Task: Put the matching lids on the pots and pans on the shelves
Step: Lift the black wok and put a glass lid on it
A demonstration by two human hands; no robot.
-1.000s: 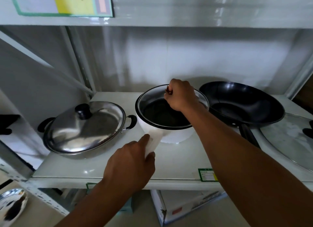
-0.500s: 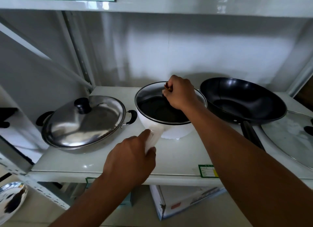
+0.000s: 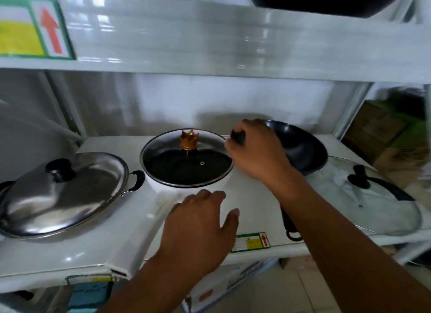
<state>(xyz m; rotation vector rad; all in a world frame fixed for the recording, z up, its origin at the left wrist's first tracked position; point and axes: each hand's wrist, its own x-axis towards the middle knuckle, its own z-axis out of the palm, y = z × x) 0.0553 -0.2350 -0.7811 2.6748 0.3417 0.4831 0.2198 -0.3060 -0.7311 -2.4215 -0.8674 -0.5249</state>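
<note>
Hovering left hand (image 3: 200, 221), fingers spread.

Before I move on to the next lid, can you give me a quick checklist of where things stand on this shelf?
1. Crown-knob lid seated on white pot: ok.
2. Steel lid on steel pan: ok.
3. Black wok covered: not ok, it is open.
4. Large glass lid free to grab: ok, it lies right of the wok.
5. Left hand free: ok, open.
6. Right hand empty: cannot tell, it is curled at the wok's rim.
</note>
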